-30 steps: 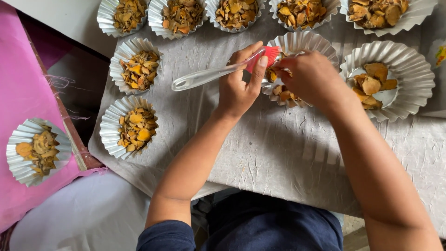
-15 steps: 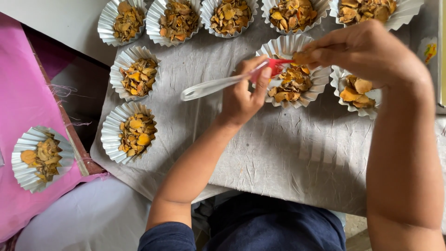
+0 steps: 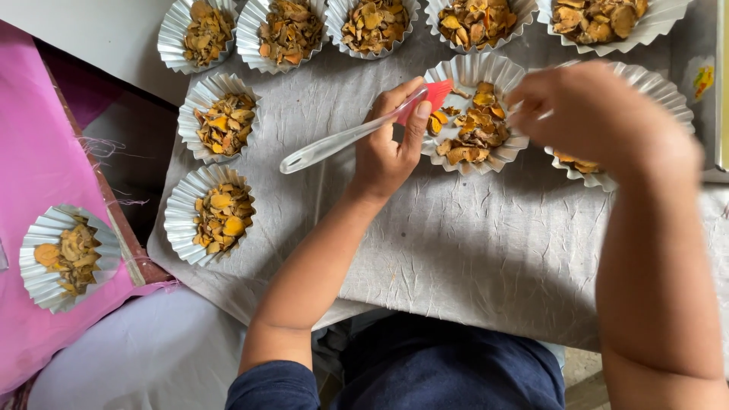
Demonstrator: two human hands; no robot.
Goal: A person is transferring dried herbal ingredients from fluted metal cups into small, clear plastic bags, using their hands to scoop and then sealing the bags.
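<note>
My left hand grips a brush with a clear plastic handle. The brush's red tip rests at the left rim of a fluted foil cup filled with dried yellow-orange slices. My right hand is blurred, with curled fingers hovering by that cup's right rim. It covers most of a second foil cup. Whether the right hand holds a slice is hidden by the blur.
Several foil cups of the same slices line the far edge and the left side of a wrinkled grey sheet. One cup sits on a pink cloth at left. A tray edge shows at right.
My right hand lifted off the slices in the middle cup and swung right over the neighbouring cup. The left hand with the brush stayed at the cup's left rim.
</note>
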